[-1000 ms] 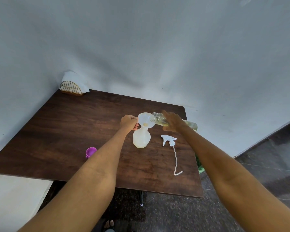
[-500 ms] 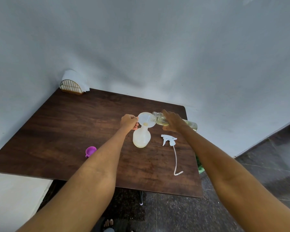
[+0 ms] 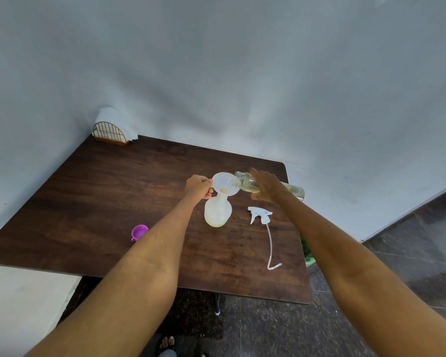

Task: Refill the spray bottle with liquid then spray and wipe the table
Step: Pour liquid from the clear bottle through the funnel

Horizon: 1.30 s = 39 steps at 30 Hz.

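Spray bottle stood upright on the table, centre of frame, long axis vertical, neck up. White funnel seated in its neck. Left hand pinched the funnel rim, fingers curled. Right hand gripped the clear refill bottle, tipped near horizontal, long axis running right to left, mouth pointing left over the funnel. Pale yellow liquid visible in both.

Trigger head with its dip tube lay just right of the spray bottle, apart from it. Purple cap at lower left.

Judged: spray bottle thin plastic, light, top-heavy with the funnel, easily tipped; best held round the neck. Refill bottle probably slick if wet; grip mid-body.
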{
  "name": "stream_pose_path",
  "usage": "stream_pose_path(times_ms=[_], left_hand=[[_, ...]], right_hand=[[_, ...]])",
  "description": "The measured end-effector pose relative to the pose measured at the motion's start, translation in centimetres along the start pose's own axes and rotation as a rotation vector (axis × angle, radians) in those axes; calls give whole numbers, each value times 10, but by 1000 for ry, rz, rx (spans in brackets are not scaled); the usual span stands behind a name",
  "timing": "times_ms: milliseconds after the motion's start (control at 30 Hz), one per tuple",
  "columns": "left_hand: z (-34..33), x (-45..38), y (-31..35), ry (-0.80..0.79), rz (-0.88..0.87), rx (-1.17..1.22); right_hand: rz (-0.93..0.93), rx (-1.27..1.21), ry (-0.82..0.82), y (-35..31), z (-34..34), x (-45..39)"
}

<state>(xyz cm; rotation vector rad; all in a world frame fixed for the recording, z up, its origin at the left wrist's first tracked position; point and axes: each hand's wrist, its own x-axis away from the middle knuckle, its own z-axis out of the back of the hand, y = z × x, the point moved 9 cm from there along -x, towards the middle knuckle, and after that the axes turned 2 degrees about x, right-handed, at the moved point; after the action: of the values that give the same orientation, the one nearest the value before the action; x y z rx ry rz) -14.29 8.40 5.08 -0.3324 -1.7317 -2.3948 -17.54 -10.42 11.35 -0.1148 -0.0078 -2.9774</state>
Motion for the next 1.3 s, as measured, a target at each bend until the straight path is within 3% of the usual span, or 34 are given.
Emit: stream_pose_path(times_ms=[1300], left_hand=[[-1, -4, 0, 3, -4, -20]], right_hand=[[-5, -10, -2, 0, 3, 0]])
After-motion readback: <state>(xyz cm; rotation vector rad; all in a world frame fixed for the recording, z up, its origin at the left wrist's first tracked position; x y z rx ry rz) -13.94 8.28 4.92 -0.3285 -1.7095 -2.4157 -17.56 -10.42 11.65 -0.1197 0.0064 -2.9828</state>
